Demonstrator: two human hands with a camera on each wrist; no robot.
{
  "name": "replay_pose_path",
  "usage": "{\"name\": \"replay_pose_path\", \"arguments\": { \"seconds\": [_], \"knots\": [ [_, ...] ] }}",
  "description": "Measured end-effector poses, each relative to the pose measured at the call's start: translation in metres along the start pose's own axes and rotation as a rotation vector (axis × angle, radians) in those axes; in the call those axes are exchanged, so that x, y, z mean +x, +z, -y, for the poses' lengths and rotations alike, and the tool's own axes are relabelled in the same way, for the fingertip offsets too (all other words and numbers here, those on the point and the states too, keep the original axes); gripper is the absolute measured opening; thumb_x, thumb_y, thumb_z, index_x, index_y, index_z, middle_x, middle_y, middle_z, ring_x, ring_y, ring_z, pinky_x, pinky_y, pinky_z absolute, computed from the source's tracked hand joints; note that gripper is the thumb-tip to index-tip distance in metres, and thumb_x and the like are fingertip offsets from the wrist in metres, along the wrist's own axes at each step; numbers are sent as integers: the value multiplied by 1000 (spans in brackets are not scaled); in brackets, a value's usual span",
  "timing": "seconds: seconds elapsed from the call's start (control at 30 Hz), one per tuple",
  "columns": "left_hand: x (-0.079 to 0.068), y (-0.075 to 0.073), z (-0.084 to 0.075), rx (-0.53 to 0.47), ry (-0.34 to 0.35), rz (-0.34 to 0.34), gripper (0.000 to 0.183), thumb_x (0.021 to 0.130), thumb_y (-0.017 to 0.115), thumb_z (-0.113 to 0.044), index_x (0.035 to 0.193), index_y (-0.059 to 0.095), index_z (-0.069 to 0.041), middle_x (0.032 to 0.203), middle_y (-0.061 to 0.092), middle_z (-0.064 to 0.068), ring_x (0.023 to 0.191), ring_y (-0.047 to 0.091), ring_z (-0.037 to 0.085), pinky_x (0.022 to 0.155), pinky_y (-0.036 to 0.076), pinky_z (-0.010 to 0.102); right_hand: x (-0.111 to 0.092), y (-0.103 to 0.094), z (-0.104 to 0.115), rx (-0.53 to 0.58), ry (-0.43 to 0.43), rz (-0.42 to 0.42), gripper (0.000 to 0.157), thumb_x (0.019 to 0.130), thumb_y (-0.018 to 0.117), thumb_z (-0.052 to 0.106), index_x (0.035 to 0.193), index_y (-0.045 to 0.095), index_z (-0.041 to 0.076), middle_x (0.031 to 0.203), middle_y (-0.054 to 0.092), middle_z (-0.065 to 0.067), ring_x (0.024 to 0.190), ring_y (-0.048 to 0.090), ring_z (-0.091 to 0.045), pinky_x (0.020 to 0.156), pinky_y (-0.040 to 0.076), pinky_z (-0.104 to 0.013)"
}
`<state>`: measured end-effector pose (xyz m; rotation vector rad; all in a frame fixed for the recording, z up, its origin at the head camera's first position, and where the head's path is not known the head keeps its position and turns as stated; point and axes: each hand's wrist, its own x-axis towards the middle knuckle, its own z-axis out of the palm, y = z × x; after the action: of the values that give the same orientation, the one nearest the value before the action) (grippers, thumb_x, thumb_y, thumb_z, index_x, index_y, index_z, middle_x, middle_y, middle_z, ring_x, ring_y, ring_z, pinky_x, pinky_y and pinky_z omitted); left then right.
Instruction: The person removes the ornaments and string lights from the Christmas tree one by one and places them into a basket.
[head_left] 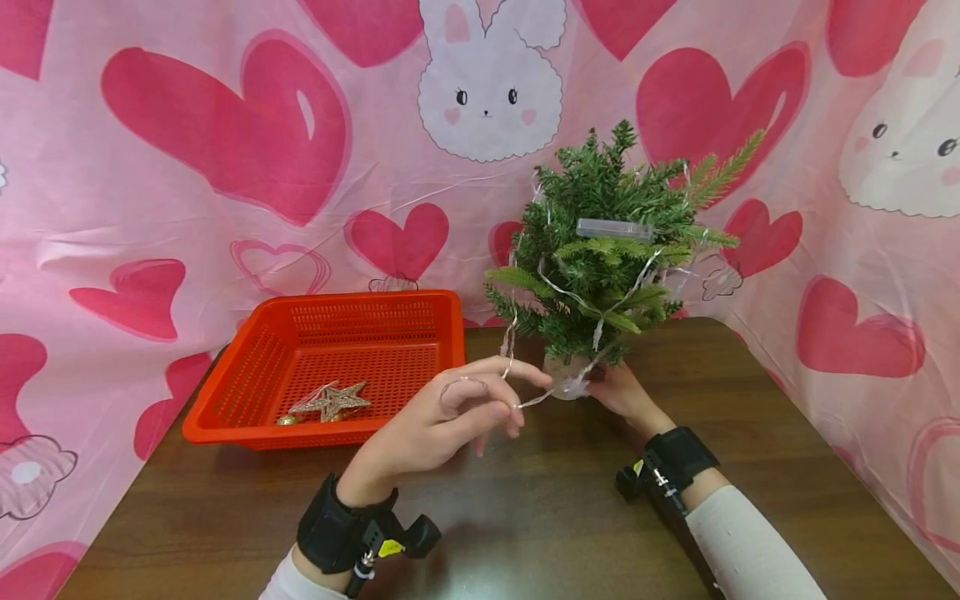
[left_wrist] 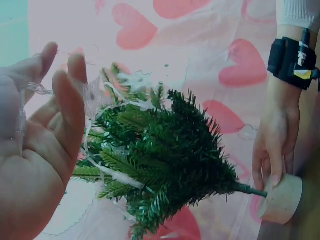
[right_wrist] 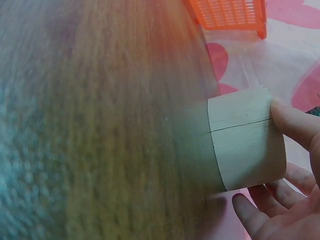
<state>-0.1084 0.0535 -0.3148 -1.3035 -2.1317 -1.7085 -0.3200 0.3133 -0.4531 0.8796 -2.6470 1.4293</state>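
Observation:
A small artificial Christmas tree (head_left: pixel 600 208) stands upright on the table in a pale round wooden base (right_wrist: pixel 247 142). Thin clear string lights (head_left: pixel 570 293) hang around its branches. My left hand (head_left: pixel 446 417), left of the tree, holds a loose stretch of this wire; in the left wrist view the strand runs across the palm (left_wrist: pixel 35 150) and over the bent fingers. With thumb and fingers around its side, my right hand (head_left: pixel 618 390) grips the base. A clear plastic box (head_left: pixel 615 229) sits among the upper front branches.
An orange-red plastic basket (head_left: pixel 450 321) stands left of the tree. It holds a glittery gold star (head_left: pixel 332 403) and a small gold ornament (head_left: pixel 287 419). A pink heart-and-bunny cloth (head_left: pixel 397 158) hangs behind the brown wooden table (head_left: pixel 540 500).

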Motion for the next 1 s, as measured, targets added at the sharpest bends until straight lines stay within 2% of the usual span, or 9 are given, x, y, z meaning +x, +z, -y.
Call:
{"name": "replay_pose_path", "arguments": {
  "seconds": [0.13, 0.3, 0.47, 0.6, 0.67, 0.73, 0.83, 0.9, 1.0],
  "knots": [
    [0, -1, 1, -153, 147, -46, 13, 104, 45, -5, 98, 56, -2, 134, 61, 20, 64, 61, 15, 52, 53, 32, 0, 0, 1, 59, 45, 28, 64, 88, 72, 9, 143, 42, 0, 140, 53, -24, 124, 53, -34, 99, 46, -39],
    [2, -4, 5, -246, 327, -160, 16, 104, 46, -14, 99, 51, 0, 103, 73, 4, 72, 62, 18, 51, 50, 31, -1, -1, 3, 123, 65, 43, 80, 88, 75, 12, 152, 29, 6, 150, 42, -22, 132, 48, -39, 100, 47, -48],
    [2, -3, 6, -218, 349, -277, 14, 103, 48, -15, 97, 53, -3, 79, 56, 12, 86, 62, 16, 77, 53, 28, -2, -2, 5, 151, 55, 51, 85, 87, 76, 14, 155, 25, 11, 155, 37, -18, 136, 45, -39, 101, 47, -52],
    [2, 2, 5, -216, 226, -385, 16, 104, 46, -17, 98, 51, -3, 76, 49, 13, 83, 62, 13, 87, 56, 29, -2, -2, 6, 167, 41, 55, 84, 87, 76, 14, 154, 27, 11, 153, 39, -18, 134, 47, -39, 97, 50, -45],
    [4, 6, 5, -196, 117, -462, 18, 106, 44, -18, 99, 53, -4, 70, 45, 11, 70, 58, 9, 78, 60, 34, -2, -2, 5, 178, 36, 56, 83, 87, 76, 13, 154, 28, 10, 154, 39, -17, 135, 46, -39, 95, 52, -37],
    [6, 11, 4, -91, -10, -532, 16, 104, 49, -19, 101, 58, -6, 66, 42, 8, 58, 56, 7, 67, 61, 36, -1, -1, 4, 193, 34, 56, 82, 86, 76, 13, 153, 29, 10, 154, 38, -17, 136, 46, -39, 93, 52, -29],
    [11, 17, 4, 227, -192, -566, 14, 95, 66, -23, 103, 68, -11, 59, 39, 3, 48, 47, 7, 52, 52, 26, -1, 0, 3, 188, 34, 50, 81, 86, 77, 14, 152, 30, 10, 153, 40, -17, 135, 47, -38, 92, 51, -25],
    [15, 21, 4, 483, -283, -531, 24, 85, 78, -26, 105, 73, -13, 64, 52, -1, 52, 54, 7, 51, 45, 23, -1, 0, 2, 177, 35, 46, 81, 86, 77, 14, 152, 31, 10, 151, 43, -17, 133, 49, -37, 94, 52, -31],
    [19, 25, 5, 756, -362, -444, 28, 78, 84, -33, 101, 78, -18, 70, 59, -4, 64, 51, 6, 57, 38, 20, -3, 0, 6, 161, 44, 40, 80, 86, 76, 12, 151, 31, 9, 149, 44, -19, 130, 51, -38, 97, 51, -40]
  ]
}}
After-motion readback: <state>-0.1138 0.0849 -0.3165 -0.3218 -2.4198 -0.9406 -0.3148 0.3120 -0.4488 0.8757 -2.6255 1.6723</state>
